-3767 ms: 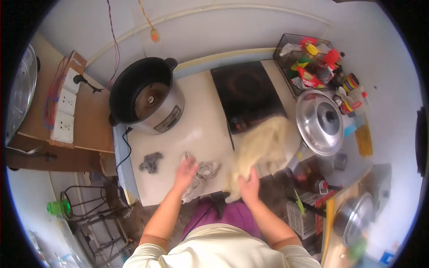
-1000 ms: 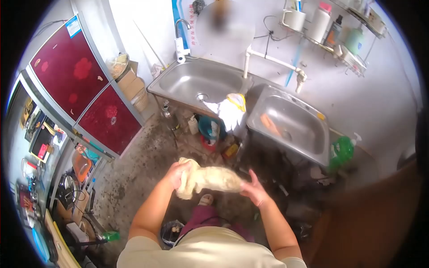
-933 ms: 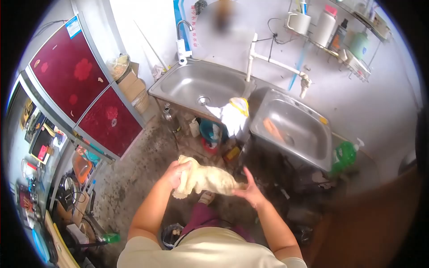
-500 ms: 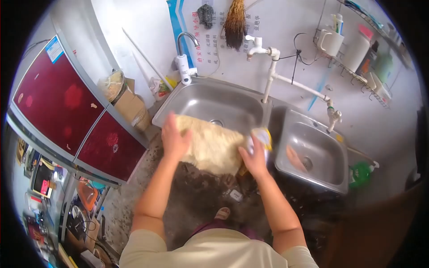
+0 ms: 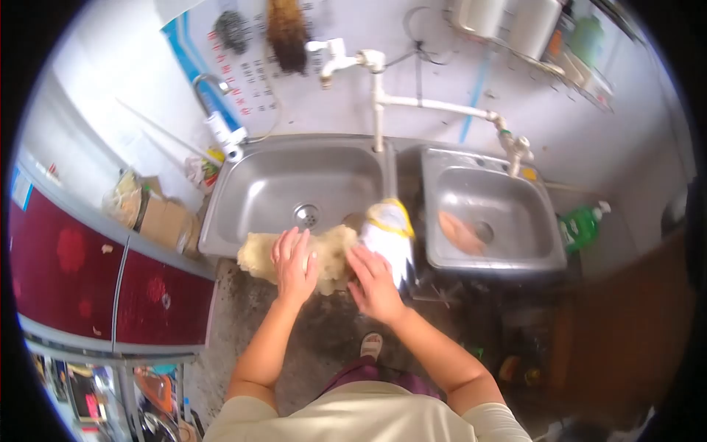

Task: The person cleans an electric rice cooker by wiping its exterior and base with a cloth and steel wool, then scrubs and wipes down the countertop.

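A fluffy cream-coloured cloth (image 5: 333, 254) hangs bunched over the front rim of the large left sink (image 5: 317, 173). My left hand (image 5: 296, 271) lies on top of its middle, fingers stretched out. At the cloth's right end is my right hand (image 5: 374, 283), its fingers extended and touching the edge; part of the thumb side is hard to make out. Just beyond the right hand, a white and yellow cloth or bag (image 5: 390, 228) drapes over the sink's front right corner.
A smaller sink (image 5: 490, 214) on the right has a pinkish-orange item (image 5: 460, 234) in it. White pipes with taps (image 5: 434, 103) run along the wall. A green soap bottle (image 5: 582, 227) stands at the far right. On the left is a dark red cabinet (image 5: 59, 258).
The cream cloth, held stretched between both hands before, now lies bunched on the sink rim. My left hand has moved onto its middle, and my right hand has shifted left. The view has turned.
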`<state>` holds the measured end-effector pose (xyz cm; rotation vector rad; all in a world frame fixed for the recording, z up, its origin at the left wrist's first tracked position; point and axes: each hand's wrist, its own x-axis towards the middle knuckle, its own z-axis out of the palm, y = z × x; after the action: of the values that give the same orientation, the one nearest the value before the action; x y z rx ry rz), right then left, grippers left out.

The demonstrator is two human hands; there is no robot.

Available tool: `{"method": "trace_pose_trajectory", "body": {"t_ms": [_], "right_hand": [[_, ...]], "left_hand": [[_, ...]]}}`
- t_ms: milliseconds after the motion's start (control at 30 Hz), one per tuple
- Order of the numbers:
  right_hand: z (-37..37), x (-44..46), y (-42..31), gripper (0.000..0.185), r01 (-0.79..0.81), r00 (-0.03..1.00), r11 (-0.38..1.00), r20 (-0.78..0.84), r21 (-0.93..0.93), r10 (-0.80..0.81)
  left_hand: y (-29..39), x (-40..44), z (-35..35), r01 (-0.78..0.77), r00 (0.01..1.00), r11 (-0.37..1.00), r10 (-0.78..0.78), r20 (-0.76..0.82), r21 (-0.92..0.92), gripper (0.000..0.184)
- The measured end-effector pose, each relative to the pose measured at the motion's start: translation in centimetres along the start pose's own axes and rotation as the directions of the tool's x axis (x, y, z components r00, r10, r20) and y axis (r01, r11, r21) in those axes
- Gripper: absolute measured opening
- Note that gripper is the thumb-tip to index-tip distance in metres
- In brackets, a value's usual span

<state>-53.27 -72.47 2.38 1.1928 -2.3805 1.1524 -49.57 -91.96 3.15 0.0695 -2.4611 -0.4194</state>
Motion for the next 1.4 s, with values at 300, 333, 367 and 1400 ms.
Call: {"method": "trace_pose_trajectory", "body": {"t_ms": [300,333,367,1400], "right_hand": [[-10.0,-15.7,1.7,0.047,-0.383,0.806,0.922,-0.47,0.05,0.36],[-11.6,-18.4,1.6,0.044,-0.422,0.745,0.905,-0.552,0.047,0.376],[-13.1,-21.5,1.3,0.043,-0.49,0.671,0.869,-0.604,0.075,0.43],[-28.3,-90.3,-21.1,0.053,-0.785,-0.6,-0.33,-0.778,0.525,0.189]], "left_hand": [[21.2,-2.7,6.1,-0.439,0.861,0.67,0.503,-0.069,-0.599,0.036],[24.0,-3.8,6.6,-0.456,0.829,0.611,0.556,-0.06,-0.647,0.036],[26.9,-5.2,6.9,-0.468,0.794,0.552,0.605,-0.055,-0.69,0.036],[80.2,-57.8,9.5,-0.141,-0.538,-0.12,0.843,-0.025,-0.983,0.041]]}}
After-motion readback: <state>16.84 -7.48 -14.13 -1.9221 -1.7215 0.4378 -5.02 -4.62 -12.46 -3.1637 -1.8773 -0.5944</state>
